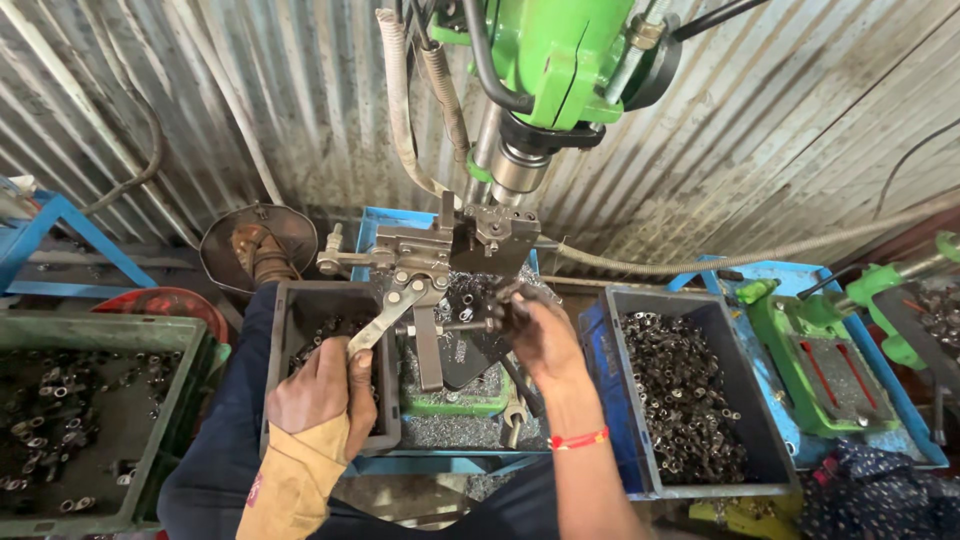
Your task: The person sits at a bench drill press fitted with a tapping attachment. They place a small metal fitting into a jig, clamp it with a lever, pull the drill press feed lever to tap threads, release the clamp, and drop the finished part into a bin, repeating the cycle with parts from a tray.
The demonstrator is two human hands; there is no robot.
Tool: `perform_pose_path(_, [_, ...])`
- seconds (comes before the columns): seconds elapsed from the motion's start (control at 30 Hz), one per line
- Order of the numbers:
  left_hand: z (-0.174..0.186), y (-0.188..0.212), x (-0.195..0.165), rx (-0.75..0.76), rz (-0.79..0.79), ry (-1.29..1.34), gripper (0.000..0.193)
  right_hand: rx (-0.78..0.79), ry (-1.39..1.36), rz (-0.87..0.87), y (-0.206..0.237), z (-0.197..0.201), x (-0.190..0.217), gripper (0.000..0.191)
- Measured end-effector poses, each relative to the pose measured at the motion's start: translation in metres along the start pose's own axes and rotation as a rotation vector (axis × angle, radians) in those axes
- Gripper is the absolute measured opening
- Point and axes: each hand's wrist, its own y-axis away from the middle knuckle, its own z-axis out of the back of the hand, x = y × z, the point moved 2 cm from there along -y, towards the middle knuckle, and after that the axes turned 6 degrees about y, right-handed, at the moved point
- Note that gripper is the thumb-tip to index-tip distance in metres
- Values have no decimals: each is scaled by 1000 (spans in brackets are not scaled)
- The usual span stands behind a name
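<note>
Left hand (318,392), lower centre-left of the frame, fingers wrapped around the end of the metal lever (385,318). The lever runs up and right to the clamp fixture (440,255) under the green drill head (555,50). Wrist is covered by a tan sleeve or wrap, so where hand meets arm is hard to see.

Right hand (540,335), centre, fingers pinched narrow at the right side of the fixture. It seems to hold a small dark metal part; the part is too small and dark to make out, and the fingertips blur into the fixture. Red thread band (578,438) on that wrist.

The drill tip is hidden behind the fixture. The top of the drill head is cut off by the frame edge.

Grey bin (680,395) of small metal pieces sits right of centre, near the right hand. Dark bin (300,310) is partly hidden by the left hand. Green crate (90,420) at lower left is cut off. A second green machine (820,350) at far right is cut off too.
</note>
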Motion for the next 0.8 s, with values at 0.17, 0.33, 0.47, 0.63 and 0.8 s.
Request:
perform_pose_path(0.17, [3,0,-3,-8,13,5,22,9,-237,-20,-27,-18,-11,16])
perform_pose_path(0.33, [11,-9,0,-44,-47,-14,20,-37,-174,53,-29,-32,-12,16])
perform_pose_path(0.47, [14,-15,3,-42,-82,-6,19,-40,-195,39,-28,-30,-11,20])
perform_pose_path(0.63, [13,-17,5,-62,-117,-35,18,-64,-341,29,-47,-33,-16,18])
perform_pose_path(0.8, [23,-38,11,-181,-249,-17,23,-151,273,161,-35,-18,6,26])
